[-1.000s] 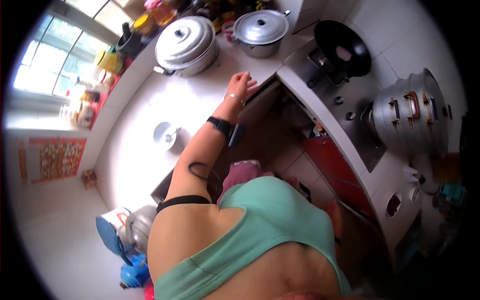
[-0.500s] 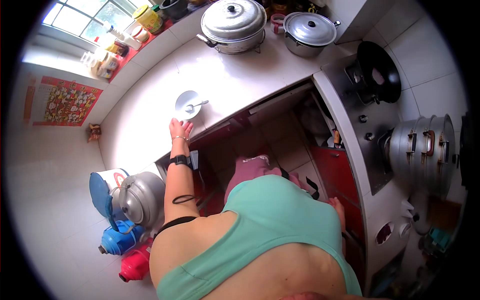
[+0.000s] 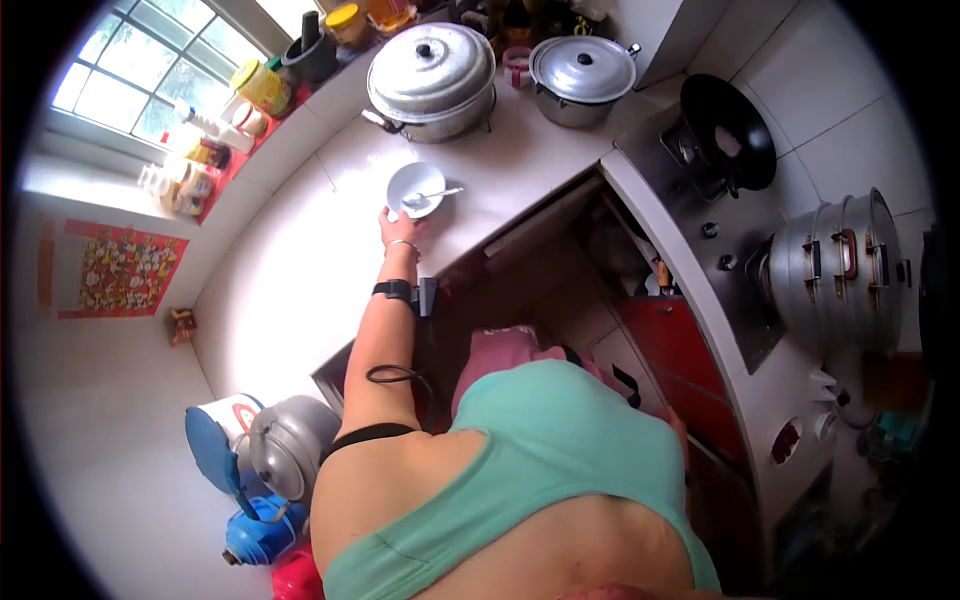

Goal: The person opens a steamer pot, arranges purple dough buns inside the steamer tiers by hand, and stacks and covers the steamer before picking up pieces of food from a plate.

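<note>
**One-sided hold on a white bowl [image 3: 412, 182] with a loose spoon [image 3: 440, 194]**

The left hand [image 3: 400, 228] pinches the bowl's near rim, at 11 o'clock in the view on the worktop [image 3: 290, 240]. Held on one side only, the bowl could tip. The spoon's handle juts over the rim towards 3 o'clock; a jolt or snag could flip it out. The worktop's front edge runs near, at 5 o'clock from the bowl, so a slip that way could mean a fall. The right hand [image 3: 678, 428], low at 4 o'clock, is too dim to tell whether spread or closed.

Half a second back, the left fingers reach loosely beside the bowl; now they grip it, and it sits closer to the large lidded pot [image 3: 430, 75].
</note>
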A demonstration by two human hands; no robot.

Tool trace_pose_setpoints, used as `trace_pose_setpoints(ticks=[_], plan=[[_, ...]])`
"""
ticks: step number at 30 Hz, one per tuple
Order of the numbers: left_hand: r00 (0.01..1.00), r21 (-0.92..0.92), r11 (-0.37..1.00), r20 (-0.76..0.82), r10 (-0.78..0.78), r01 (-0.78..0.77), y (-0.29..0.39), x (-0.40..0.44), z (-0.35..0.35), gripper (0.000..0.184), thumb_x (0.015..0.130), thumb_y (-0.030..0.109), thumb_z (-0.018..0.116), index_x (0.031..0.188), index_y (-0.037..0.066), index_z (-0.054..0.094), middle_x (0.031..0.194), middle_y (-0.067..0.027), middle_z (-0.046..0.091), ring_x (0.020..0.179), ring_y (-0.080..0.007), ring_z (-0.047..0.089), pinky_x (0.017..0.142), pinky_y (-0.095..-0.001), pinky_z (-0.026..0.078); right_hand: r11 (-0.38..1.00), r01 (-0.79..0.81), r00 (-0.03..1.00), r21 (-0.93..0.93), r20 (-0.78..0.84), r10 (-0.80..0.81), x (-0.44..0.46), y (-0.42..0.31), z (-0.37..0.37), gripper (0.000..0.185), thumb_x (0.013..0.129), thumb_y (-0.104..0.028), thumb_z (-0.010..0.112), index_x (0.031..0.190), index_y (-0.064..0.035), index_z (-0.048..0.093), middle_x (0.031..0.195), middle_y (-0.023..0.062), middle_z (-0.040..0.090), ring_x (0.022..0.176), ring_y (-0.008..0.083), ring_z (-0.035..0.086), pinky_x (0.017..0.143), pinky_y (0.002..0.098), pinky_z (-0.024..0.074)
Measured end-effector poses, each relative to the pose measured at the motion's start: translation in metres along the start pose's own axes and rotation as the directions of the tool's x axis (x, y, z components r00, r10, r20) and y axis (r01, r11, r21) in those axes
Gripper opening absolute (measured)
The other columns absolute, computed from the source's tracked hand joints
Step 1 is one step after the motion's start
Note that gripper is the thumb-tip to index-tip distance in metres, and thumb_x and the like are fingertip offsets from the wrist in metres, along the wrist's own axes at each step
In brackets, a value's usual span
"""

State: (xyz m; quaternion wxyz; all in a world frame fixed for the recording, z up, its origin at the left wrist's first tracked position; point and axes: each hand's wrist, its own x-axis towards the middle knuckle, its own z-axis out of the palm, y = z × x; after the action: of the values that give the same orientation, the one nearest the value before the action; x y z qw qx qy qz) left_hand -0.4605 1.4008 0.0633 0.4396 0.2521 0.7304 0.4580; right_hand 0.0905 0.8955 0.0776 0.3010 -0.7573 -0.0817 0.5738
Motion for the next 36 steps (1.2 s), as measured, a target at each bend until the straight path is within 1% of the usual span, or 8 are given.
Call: trace_pose_setpoints(ticks=[4, 6, 11, 21, 29, 31, 33, 36], plan=[[0.972, 0.231, 0.949, -0.043, 0.231, -0.216, -0.063, 0.088, 0.054, 0.062, 0.089, 0.024, 0.062, 0.145, 0.008, 0.04, 0.118, -0.0232, 0.064, 0.091, -0.03, 0.07, 0.078, -0.0375, 0.059, 0.998, 0.061, 0.994, 0.009, -0.088, -0.06, -0.009, 0.026, 0.021, 0.032, 0.104, -0.038, 0.047, 0.101, -0.0083, 0.06, 0.089, 0.005, 0.059, 0.083, 0.0188, 0.056, 0.078, 0.0328, 0.049], [0.989, -0.228, 0.973, 0.145, 0.013, 0.021, -0.019, 0.037, 0.075, 0.062, 0.092, 0.015, 0.057, 0.148, 0.01, 0.032, 0.116, -0.0204, 0.063, 0.089, -0.0302, 0.069, 0.071, -0.0389, 0.062, 0.99, -0.028, 0.991, 0.141, -0.129, 0.046, -0.015, 0.031, 0.023, 0.032, 0.104, -0.037, 0.047, 0.1, -0.0086, 0.06, 0.089, 0.0051, 0.059, 0.082, 0.0186, 0.056, 0.077, 0.033, 0.0493], [0.961, -0.326, 0.941, 0.277, 0.005, 0.089, 0.004, 0.005, 0.095, 0.053, 0.096, 0.012, 0.055, 0.144, 0.006, 0.032, 0.119, -0.0208, 0.058, 0.088, -0.0295, 0.069, 0.068, -0.0398, 0.064, 0.965, -0.084, 0.977, 0.249, -0.168, 0.128, -0.016, 0.04, 0.033, 0.032, 0.104, -0.037, 0.047, 0.098, -0.0096, 0.062, 0.089, 0.0053, 0.06, 0.081, 0.0183, 0.056, 0.077, 0.0333, 0.0498], [0.893, -0.014, 0.988, 0.43, -0.132, 0.152, -0.002, -0.076, 0.091, 0.035, 0.096, 0.025, 0.061, 0.121, 0.003, 0.049, 0.104, -0.0178, 0.064, 0.076, -0.0257, 0.069, 0.058, -0.0364, 0.06, 0.941, -0.037, 0.978, 0.337, -0.18, 0.103, 0.002, 0.058, 0.042, 0.032, 0.103, -0.036, 0.047, 0.093, -0.0115, 0.065, 0.088, 0.0058, 0.062, 0.078, 0.0177, 0.058, 0.075, 0.034, 0.051], [0.689, 0.125, 0.991, 0.716, -0.115, 0.036, -0.048, -0.089, 0.127, 0.022, 0.095, 0.022, 0.065, 0.11, 0.007, 0.059, 0.081, -0.0073, 0.064, 0.068, -0.0177, 0.065, 0.058, -0.0317, 0.057, 0.721, 0.562, 0.658, -0.405, -0.31, -0.686, 0.063, 0.187, 0.002, 0.033, 0.103, -0.035, 0.047, 0.09, -0.013, 0.067, 0.088, 0.0062, 0.063, 0.075, 0.0173, 0.059, 0.073, 0.0345, 0.052], [0.666, 0.132, 0.991, 0.738, -0.112, 0.021, -0.055, -0.108, 0.139, 0.021, 0.095, 0.02, 0.066, 0.108, 0.005, 0.059, 0.079, -0.0058, 0.063, 0.066, -0.0173, 0.062, 0.058, -0.0321, 0.056, 0.675, 0.421, 0.669, -0.606, -0.295, -0.682, -0.029, 0.058, 0.007, 0.027, 0.101, -0.025, 0.045, 0.096, -0.0064, 0.063, 0.086, 0.0099, 0.063, 0.078, 0.0243, 0.06, 0.07, 0.0407, 0.0496], [0.652, 0.177, 0.984, 0.745, -0.141, 0.01, -0.054, -0.137, 0.149, 0.017, 0.095, 0.018, 0.065, 0.105, 0.006, 0.059, 0.077, -0.005, 0.062, 0.064, -0.0171, 0.06, 0.057, -0.0319, 0.055, 0.816, 0.516, 0.809, 0.26, -0.46, -0.365, -0.07, 0.015, -0.003, 0.023, 0.099, -0.021, 0.049, 0.084, -0.0094, 0.061, 0.069, 0.0042, 0.056, 0.064, 0.0206, 0.056, 0.058, 0.0393, 0.044], [0.604, 0.184, 0.983, 0.78, -0.162, 0.026, -0.079, -0.153, 0.161, 0.014, 0.095, 0.016, 0.064, 0.104, 0.006, 0.059, 0.075, -0.0047, 0.061, 0.063, -0.0176, 0.061, 0.058, -0.0325, 0.056, 0.815, 0.543, 0.639, -0.204, -0.528, -0.559, -0.057, 0.03, -0.049, 0.015, 0.096, -0.019, 0.056, 0.086, -0.0102, 0.063, 0.067, 0.0029, 0.057, 0.063, 0.0163, 0.058, 0.055, 0.034, 0.0452]])
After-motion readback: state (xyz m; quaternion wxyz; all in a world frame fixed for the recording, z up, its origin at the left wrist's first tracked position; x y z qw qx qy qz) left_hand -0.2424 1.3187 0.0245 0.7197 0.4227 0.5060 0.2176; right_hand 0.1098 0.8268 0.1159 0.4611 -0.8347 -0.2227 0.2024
